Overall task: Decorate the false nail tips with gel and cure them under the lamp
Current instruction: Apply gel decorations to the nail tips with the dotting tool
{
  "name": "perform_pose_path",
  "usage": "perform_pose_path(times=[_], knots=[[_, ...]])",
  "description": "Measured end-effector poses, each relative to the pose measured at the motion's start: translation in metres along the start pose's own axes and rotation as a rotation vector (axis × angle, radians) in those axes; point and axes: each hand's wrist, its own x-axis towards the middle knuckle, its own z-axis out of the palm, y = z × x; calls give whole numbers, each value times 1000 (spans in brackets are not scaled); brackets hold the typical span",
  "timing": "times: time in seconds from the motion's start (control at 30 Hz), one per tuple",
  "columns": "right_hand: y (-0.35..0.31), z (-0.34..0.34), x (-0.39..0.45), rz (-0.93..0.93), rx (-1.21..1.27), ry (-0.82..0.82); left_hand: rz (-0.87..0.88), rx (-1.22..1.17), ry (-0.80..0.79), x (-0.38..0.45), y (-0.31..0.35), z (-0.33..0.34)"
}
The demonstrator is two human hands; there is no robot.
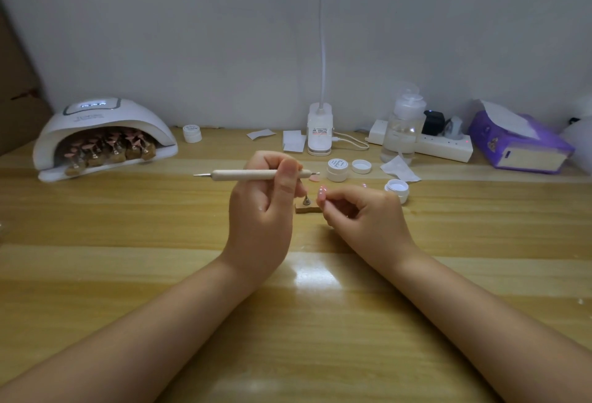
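Dotting tool [256, 174] — horizontal, tip leftward

Table [128, 274]: wood-grain top, glossy, glare patch near centre. Lamp [105, 136] far left: smooth white plastic, slight sheen. Tool [246, 174] in left hand [266, 210]: pale matt wood handle, thin metal tips both ends. Small stand [307, 205]: wood block, metal post. Nail tip [322, 195] in right hand [368, 213]: pink, shiny beads. Jars [337, 170]: white plastic. Bottle [404, 128] far right: clear plastic. Tissue pack [525, 146]: glossy purple wrapper, white paper sticking out.
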Motion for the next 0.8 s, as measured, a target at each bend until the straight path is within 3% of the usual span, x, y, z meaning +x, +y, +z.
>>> perform_pose_path(times=[0.8], knots=[[1,1,0,-15,-14,24,-84,175,-104,-8,-14,0]])
